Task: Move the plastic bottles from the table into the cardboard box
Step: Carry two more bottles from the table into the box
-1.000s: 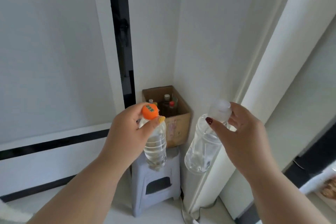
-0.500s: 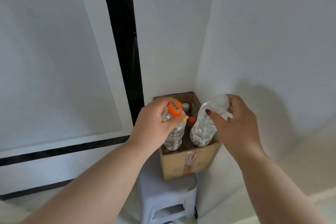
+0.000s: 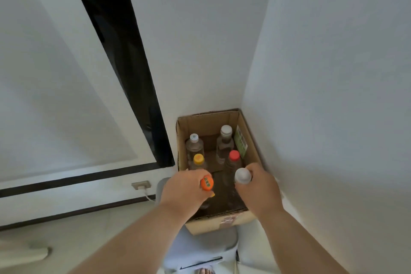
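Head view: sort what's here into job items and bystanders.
Job: cardboard box; orange-capped bottle gripped by left hand; white-capped bottle gripped by right hand; four bottles already standing in the box, e.g. red-capped bottle.

Bystanders: stool under the box; wall socket.

Green characters are printed on the orange cap held in the left hand, but they cannot be read. Beyond the right hand, a green label is seen against the cardboard box wall; its print is too blurred to read.
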Motion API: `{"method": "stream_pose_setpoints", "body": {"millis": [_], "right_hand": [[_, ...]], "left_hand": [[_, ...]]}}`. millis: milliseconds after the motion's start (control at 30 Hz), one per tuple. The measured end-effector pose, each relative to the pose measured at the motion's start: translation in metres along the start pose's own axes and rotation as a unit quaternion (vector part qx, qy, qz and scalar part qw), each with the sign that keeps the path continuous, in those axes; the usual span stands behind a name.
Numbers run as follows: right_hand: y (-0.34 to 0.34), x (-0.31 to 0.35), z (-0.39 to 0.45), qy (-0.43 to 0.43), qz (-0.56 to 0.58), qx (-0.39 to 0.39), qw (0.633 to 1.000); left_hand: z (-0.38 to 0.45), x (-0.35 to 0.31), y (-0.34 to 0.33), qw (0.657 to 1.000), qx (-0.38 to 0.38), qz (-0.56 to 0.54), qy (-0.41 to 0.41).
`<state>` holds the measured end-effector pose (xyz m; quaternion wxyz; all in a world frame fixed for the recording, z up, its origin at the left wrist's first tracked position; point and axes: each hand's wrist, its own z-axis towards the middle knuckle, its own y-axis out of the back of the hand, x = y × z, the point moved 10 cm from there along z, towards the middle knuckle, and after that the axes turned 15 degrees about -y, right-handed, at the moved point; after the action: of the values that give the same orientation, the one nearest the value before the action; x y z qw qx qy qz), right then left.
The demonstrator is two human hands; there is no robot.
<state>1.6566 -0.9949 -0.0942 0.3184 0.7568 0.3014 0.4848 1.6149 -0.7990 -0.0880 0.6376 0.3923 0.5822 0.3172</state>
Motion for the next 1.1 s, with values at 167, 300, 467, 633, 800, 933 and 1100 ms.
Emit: {"method": "stream_pose_setpoints", "body": {"millis": [167,300,467,633,800,933,1100], "right_hand": [[-0.023,-0.009,0.015,-0.008,-0.091,0.009,0.996],[-0.033,-0.011,0.022,-0.016,-0.161,0.010,0.987],[-0.034,-0.008,0.024,-0.024,-0.190,-0.001,0.982],[-0.034,-0.005,0.025,-0.030,-0.215,-0.003,0.976],[-0.032,-0.005,0.024,-0.019,-0.225,-0.017,0.974],[-0.032,-0.003,0.023,-0.014,-0.237,-0.015,0.971],[-0.034,-0.004,0.021,-0.017,-0.260,0.016,0.965]], "left_hand": [[0.002,0.017,-0.030,0.995,0.042,0.093,-0.008],[0.009,0.016,-0.039,0.990,0.058,0.124,-0.021],[0.019,0.019,-0.039,0.992,0.076,0.101,-0.011],[0.015,0.009,-0.034,0.978,0.116,0.173,-0.034],[0.011,-0.001,-0.040,0.970,0.130,0.197,-0.062],[0.010,0.001,-0.049,0.966,0.158,0.200,-0.053],[0.006,0.008,-0.047,0.977,0.123,0.167,-0.045]]}}
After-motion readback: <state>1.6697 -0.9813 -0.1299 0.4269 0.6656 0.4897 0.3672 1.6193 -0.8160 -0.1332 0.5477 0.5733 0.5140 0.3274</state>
